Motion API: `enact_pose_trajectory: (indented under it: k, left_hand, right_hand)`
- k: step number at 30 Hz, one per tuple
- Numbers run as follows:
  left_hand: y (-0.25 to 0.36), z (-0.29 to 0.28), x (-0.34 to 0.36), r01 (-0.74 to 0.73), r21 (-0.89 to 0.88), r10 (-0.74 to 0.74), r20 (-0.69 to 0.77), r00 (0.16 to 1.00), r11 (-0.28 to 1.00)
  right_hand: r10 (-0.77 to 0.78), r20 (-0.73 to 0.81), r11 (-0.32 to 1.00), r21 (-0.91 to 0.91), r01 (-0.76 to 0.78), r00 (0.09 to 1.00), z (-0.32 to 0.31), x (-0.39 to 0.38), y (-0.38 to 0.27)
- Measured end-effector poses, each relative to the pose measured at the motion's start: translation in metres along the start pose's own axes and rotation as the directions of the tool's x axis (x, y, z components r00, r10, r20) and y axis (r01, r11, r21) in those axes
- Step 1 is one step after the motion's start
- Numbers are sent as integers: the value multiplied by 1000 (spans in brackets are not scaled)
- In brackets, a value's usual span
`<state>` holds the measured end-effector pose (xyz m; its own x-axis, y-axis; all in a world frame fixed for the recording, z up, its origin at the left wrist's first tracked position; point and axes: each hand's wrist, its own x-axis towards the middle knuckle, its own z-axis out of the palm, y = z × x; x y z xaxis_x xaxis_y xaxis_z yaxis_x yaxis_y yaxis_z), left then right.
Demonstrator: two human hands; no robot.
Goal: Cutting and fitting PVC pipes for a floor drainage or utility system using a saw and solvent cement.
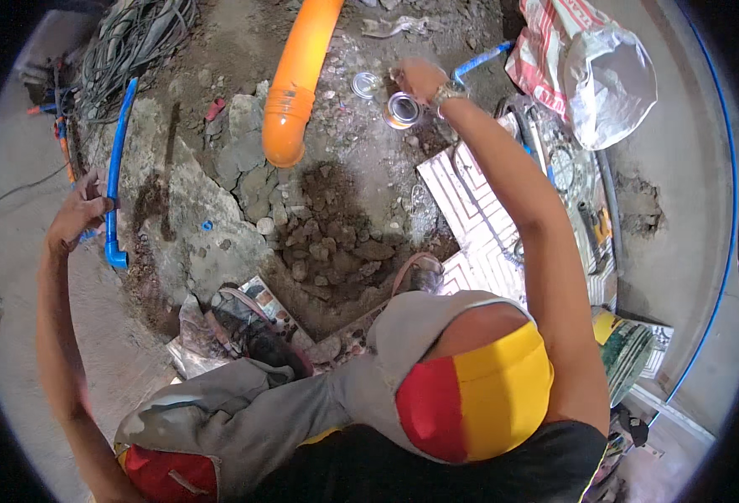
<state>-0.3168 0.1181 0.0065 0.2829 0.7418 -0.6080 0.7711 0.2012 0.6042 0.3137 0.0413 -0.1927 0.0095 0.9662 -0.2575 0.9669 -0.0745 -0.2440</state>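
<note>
My left hand (82, 210) is closed around a blue plastic pipe (120, 155), which stands nearly upright in view with an elbow fitting (116, 257) at its lower end. On the far side, my right hand (424, 81) reaches out with curled fingers, just above a small open round can (403, 111). Whatever those fingers pinch is hidden by the hand. Left of the can lies a round metal lid or tin (365, 85). A watch or bracelet (449, 90) circles my right wrist.
A thick orange pipe (295, 80) comes in from the far edge, above a dug hollow with rubble (327, 243). Patterned tiles (457, 197), tools and a white-red sack (612, 80) lie right. Coiled cables (139, 50) lie far left. Another blue pipe (482, 60) is beside the sack.
</note>
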Motion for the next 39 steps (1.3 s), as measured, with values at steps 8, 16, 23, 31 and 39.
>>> enact_pose_trajectory:
  k: [8, 16, 23, 31, 39]
  left_hand:
    - [53, 31, 17, -21, 56, 15, 95, 995, 998]
    - [66, 40, 11, -46, 12, 45, 88, 995, 999]
    - [61, 38, 9, -49, -3, 49, 107, 993, 999]
    - [68, 45, 20, -71, 47, 68, 57, 996, 996]
    - [44, 30, 20, -95, 32, 90, 129, 988, 995]
  right_hand:
    - [-81, -44, 995, 59, 84, 996, 30, 29, 51]
    - [-139, -41, 989, 53, 142, 989, 29, 30, 47]
    - [-63, -240, 931, 336, 143, 969, -2, 10, 9]
    - [-361, -184, 931, -14, 365, 914, 17, 25, -18]
    - [-220, -149, 976, -44, 215, 964, 22, 11, -54]
